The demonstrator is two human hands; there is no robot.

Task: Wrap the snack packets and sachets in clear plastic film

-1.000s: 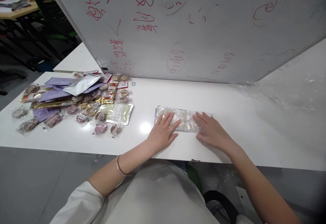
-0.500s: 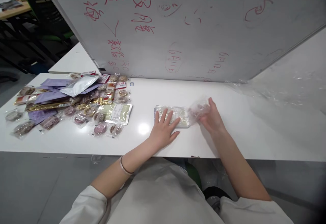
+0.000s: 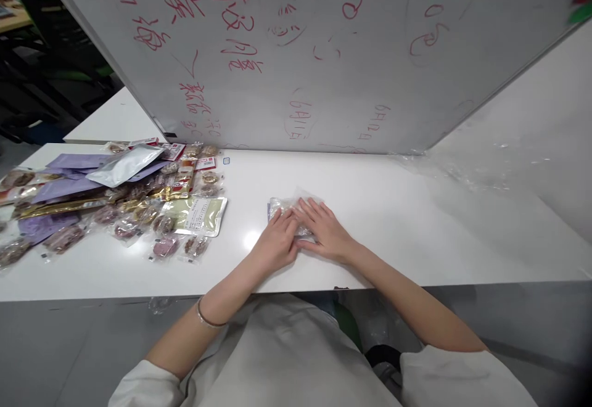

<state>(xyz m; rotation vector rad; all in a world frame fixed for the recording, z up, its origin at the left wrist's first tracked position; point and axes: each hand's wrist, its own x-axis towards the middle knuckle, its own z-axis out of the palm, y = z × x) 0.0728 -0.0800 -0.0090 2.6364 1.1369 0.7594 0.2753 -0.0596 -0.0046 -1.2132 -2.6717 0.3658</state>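
Both of my hands lie on a clear plastic wrapper folded over a flat packet on the white table. My left hand presses on its left part, fingers stretched out. Flat over the right part rests my right hand, its fingertips close beside the left ones. Little of the packet shows under the hands and film; a purplish edge peeks out at its left.
A pile of snack packets spreads over the table's left side, with a silver pouch on top and a green labelled pouch at its right. A whiteboard stands behind. Clear plastic film lies at the back right.
My right hand has moved left, folding the loose clear plastic over the packet, and has gone from holding the film to lying flat. My left hand stays on the packet. The view has shifted slightly.
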